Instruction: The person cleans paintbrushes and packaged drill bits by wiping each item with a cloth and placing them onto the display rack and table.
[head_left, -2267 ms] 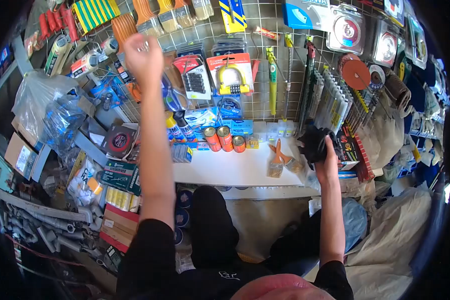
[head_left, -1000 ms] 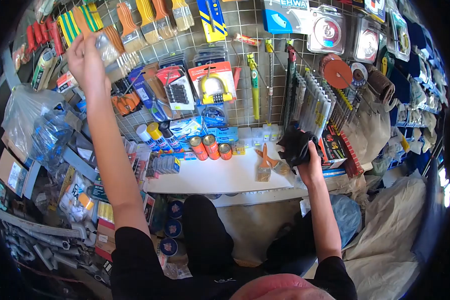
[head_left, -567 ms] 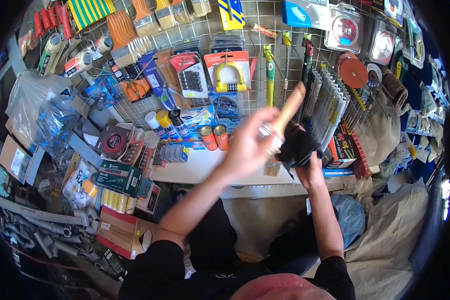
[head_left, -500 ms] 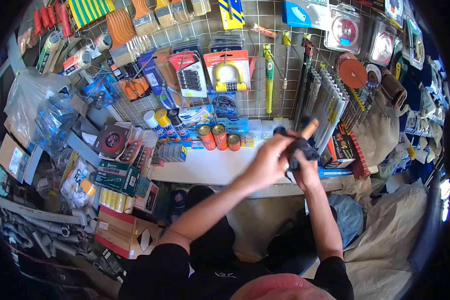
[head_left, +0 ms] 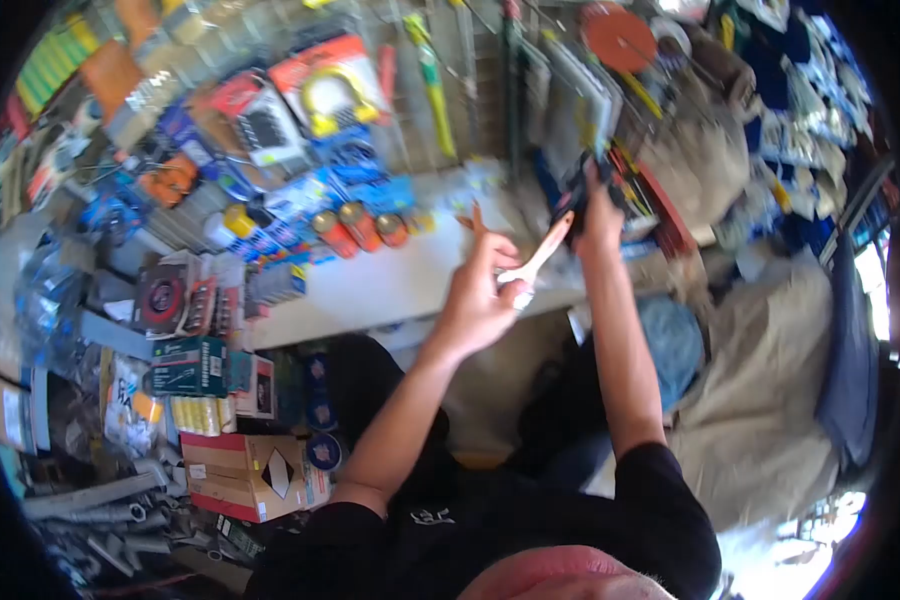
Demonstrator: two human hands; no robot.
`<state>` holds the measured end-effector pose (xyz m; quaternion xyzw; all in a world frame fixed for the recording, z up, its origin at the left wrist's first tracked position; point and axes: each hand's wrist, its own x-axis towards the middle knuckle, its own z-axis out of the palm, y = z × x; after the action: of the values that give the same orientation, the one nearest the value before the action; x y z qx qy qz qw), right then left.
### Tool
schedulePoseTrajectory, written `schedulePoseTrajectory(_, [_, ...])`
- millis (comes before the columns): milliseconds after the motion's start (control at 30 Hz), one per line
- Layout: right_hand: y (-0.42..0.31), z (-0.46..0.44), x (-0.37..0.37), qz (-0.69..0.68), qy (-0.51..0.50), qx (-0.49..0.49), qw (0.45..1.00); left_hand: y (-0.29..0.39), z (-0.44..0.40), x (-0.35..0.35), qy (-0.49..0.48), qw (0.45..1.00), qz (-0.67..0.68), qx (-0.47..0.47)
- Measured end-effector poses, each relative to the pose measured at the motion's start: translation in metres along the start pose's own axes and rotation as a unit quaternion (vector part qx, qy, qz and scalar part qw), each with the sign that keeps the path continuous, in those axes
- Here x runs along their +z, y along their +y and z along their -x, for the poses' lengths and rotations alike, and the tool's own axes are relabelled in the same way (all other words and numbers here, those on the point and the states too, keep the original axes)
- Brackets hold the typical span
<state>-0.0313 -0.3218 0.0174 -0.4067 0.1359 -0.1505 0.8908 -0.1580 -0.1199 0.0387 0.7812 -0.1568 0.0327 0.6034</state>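
My left hand (head_left: 482, 305) is closed in front of the white counter, its thumb and fingers around a pale wooden-handled tool (head_left: 542, 252) with a brown end pointing up and right. The kind of tool is blurred; it may be a brush. A small orange-brown piece (head_left: 474, 220) shows just above the left fingertips, and I cannot tell whether the hand touches it. My right hand (head_left: 600, 215) reaches farther forward at the counter's right side, wrapped around a dark black object (head_left: 573, 192) that is smeared by motion.
Orange-red cans (head_left: 358, 228) stand along the back of the white counter (head_left: 370, 290). Packaged tools, including a yellow lock (head_left: 335, 100), hang on the wire grid behind. Boxes (head_left: 240, 475) are stacked at the left. Beige cloth (head_left: 760, 400) covers things at the right.
My hands were together over the black object and have moved apart. The wooden-handled tool is now in my left hand, the black object in my right. The view has shifted and blurred.
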Motion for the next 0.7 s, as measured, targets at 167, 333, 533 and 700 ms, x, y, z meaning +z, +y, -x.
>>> schedulePoseTrajectory(167, [-0.016, -0.017, -0.032, -0.043, -0.036, 0.0, 0.998, -0.107, -0.011, 0.01, 0.097, 0.993, -0.031, -0.063])
schedulePoseTrajectory(333, [0.011, -0.015, -0.034, -0.047, -0.159, 0.09, 0.982, -0.165, -0.086, 0.024, 0.175, 0.982, 0.009, -0.067])
schedulePoseTrajectory(533, [-0.002, -0.009, -0.042, -0.051, -0.226, 0.118, 0.966, -0.022, -0.082, -0.06, 0.384, 0.87, -0.081, 0.299])
schedulePoseTrajectory(700, [-0.008, 0.001, -0.034, -0.044, -0.219, 0.069, 0.972, 0.128, -0.095, -0.237, 0.514, 0.681, -0.228, 0.47])
